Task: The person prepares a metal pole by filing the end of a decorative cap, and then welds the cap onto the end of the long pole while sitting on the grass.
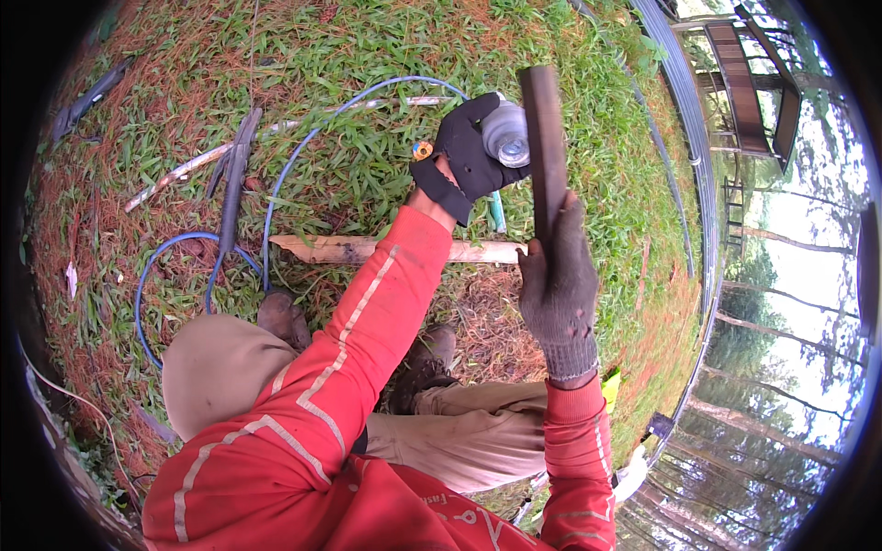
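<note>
My left hand (469,151), in a black glove, is wrapped around a grey, rounded object (505,133) with a clear, shiny end; its exact kind is unclear. A blue hose (354,96) arcs over the grass toward this hand, but where it ends is hidden. My right hand (559,275), in a dark knit glove, grips the lower end of a flat brown bar (544,138), apparently wood. The bar stands upright in view just right of the grey object; whether they touch I cannot tell. Below my left hand shows a short green piece (497,211).
A pale split wooden stake (395,250) lies across the grass in front of my boots (427,358). Farther left are a whitish stick (184,174) and a dark folded strip (239,184). Long grey pipes (689,119) run along the right, with a brown shelter (744,83) beyond.
</note>
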Demonstrator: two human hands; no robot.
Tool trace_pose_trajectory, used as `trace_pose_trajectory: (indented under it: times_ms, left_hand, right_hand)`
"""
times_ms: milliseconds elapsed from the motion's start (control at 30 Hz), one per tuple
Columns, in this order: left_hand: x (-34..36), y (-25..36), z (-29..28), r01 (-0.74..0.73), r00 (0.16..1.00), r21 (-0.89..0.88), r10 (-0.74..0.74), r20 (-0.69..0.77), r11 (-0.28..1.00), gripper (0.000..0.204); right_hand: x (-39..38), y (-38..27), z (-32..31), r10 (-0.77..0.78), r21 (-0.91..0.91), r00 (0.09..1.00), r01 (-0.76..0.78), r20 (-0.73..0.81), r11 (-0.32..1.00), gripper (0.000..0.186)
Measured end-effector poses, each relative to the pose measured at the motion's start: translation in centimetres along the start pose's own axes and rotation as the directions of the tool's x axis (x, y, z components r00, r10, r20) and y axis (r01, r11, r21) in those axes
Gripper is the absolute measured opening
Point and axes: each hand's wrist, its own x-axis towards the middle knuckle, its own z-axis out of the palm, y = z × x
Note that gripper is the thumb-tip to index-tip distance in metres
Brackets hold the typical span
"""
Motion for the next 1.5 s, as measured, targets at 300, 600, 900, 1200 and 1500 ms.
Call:
trace_pose_trajectory:
  times_ms: [300,600,900,1200,1500]
  left_hand:
    - [0.7,-0.3,-0.4,0.005,0.998,0.109,0.002,-0.067,0.994,0.028]
    - [1.0,0.0,-0.8,-0.085,0.99,0.216,0.107,-0.096,0.973,0.026]
    - [1.1,0.5,-1.2,-0.048,0.992,0.101,0.059,-0.11,0.994,0.041]
    - [1.1,-0.7,-1.1,-0.02,0.997,0.09,0.027,-0.076,0.996,0.041]
    - [0.1,-1.2,0.8,-0.089,0.98,0.241,0.128,-0.152,0.967,0.03]
  right_hand:
    - [0.0,0.0,-0.4,0.089,0.062,0.995,-0.092,0.041,0.994,0.069]
    - [0.0,0.9,0.3,-0.064,0.004,0.997,0.064,-0.035,0.998,0.07]
    - [0.0,0.9,0.4,-0.094,0.039,0.994,0.096,-0.058,0.995,0.072]
    - [-0.2,1.6,0.6,-0.146,-0.002,0.984,0.146,-0.099,0.989,0.071]
    - [0.2,1.0,0.3,-0.11,-0.041,0.99,0.107,-0.087,0.993,0.069]
